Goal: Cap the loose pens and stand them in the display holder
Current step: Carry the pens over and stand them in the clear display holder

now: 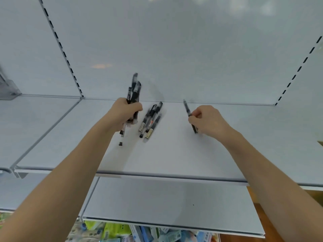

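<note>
My left hand (125, 111) is closed around a bunch of black-and-clear pens (134, 90) whose capped ends stick up past the fist, blurred. My right hand (207, 120) pinches a single dark pen (187, 108) near its middle, tip pointing up toward the back wall. Between the hands, several more pens (150, 120) lie side by side on the white shelf (174, 154). A small black cap (120, 143) lies loose below my left hand. No display holder can be made out for certain.
A clear plastic piece (8, 89) stands at the far left on the neighbouring shelf. A second white shelf (166, 203) juts out below. Colourful packaged goods (122, 233) fill the bottom. Slotted uprights (59, 44) run up the back panel.
</note>
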Motion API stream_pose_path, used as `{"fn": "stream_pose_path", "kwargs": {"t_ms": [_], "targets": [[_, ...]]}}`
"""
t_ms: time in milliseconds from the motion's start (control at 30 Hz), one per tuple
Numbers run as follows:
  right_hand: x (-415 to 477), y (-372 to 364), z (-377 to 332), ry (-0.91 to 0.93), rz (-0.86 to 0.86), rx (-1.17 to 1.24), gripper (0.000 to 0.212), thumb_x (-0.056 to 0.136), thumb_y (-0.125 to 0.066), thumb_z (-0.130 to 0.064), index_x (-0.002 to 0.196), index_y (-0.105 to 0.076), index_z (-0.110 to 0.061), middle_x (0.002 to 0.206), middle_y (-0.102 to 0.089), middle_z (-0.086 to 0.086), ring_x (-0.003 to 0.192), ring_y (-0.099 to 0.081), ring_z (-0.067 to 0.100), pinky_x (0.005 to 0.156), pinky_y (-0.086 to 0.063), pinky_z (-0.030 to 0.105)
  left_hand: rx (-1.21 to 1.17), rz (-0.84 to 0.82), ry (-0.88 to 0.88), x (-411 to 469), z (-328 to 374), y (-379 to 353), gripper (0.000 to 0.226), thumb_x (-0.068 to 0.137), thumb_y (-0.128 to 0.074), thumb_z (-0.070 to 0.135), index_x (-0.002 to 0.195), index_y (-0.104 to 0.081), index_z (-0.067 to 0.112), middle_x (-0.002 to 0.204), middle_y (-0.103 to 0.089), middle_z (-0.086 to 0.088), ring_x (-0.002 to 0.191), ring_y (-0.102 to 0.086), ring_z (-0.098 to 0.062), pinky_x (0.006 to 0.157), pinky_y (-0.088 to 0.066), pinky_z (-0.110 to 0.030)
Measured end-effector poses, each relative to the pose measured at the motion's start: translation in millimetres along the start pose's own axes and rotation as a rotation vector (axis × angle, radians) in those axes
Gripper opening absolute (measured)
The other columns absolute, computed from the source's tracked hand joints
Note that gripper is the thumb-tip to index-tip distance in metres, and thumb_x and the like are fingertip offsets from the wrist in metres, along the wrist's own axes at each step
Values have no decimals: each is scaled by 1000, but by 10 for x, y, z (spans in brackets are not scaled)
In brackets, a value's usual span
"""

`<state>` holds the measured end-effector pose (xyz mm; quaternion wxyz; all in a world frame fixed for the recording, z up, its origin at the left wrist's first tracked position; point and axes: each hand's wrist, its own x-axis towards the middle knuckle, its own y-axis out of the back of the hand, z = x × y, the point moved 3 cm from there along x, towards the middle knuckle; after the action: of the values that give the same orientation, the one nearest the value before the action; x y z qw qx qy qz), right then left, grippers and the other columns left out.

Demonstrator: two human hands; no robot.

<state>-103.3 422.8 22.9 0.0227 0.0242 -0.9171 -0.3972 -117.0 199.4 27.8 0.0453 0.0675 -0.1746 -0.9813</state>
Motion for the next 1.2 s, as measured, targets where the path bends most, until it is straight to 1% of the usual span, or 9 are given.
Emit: {"fn": "stream_pose_path", "kwargs": {"t_ms": [67,133,233,400,533,633,767,1000,1200], "targets": [[-74,17,-114,43,44,272,12,85,-54,-11,84,-62,-2,73,-64,11,56,-58,13,54,-48,22,-210,13,-21,-139,52,59,23,87,-51,6,65,-46,7,60,-46,-7,36,-49,-7,40,-44,-16],[-167,-51,-302,74,-3,562,7,86,-57,-9,90,-61,-6,73,-65,4,54,-62,5,54,-52,18,-328,2,-68,-342,78,103,17,89,-51,8,72,-49,8,64,-51,-4,46,-54,-7,45,-47,-18],[-303,-271,-641,120,-111,836,8,85,-59,-6,92,-58,-8,77,-68,6,60,-66,10,59,-55,20,-403,15,-126,-715,19,166,9,89,-53,14,82,-52,10,71,-60,-3,55,-59,-7,49,-48,-17],[-442,-688,-1111,215,-224,818,12,82,-63,-10,93,-59,-15,84,-71,4,67,-65,5,60,-51,16,-331,122,-139,-1152,-213,442,5,87,-56,17,85,-55,12,84,-67,-7,73,-64,-12,53,-51,-19],[-527,-1087,-1556,261,-387,824,11,82,-62,-8,87,-59,-17,79,-71,0,66,-64,7,58,-49,18,-379,178,-136,-1403,-440,890,6,87,-55,13,81,-55,11,68,-70,0,61,-65,-9,51,-51,-19],[-618,-1450,-1908,285,-498,803,5,84,-61,-10,86,-60,-14,82,-70,4,66,-63,8,58,-48,20,-408,245,-125,-1580,-651,1299,4,86,-55,10,83,-53,8,62,-68,0,55,-62,-10,49,-49,-19],[-808,-2011,-2485,286,-566,867,10,90,-56,-17,84,-62,-11,82,-70,4,65,-64,11,57,-51,19,-420,344,-111,-1897,-1031,1984,4,86,-55,9,85,-52,6,61,-67,0,53,-60,-9,47,-47,-18],[-1257,-3049,-3552,336,-660,890,8,89,-55,-11,83,-61,-11,82,-66,7,63,-64,12,59,-53,19,-433,452,-78,-2508,-1664,3179,4,88,-55,10,85,-56,7,66,-69,-2,56,-62,-8,46,-47,-17],[-1493,-3693,-4185,354,-744,901,5,88,-56,-6,85,-57,-10,79,-65,8,61,-63,15,57,-53,19,-493,575,-2,-2857,-2111,3875,6,86,-57,13,89,-57,7,70,-69,-4,61,-66,-9,48,-51,-19]]}}
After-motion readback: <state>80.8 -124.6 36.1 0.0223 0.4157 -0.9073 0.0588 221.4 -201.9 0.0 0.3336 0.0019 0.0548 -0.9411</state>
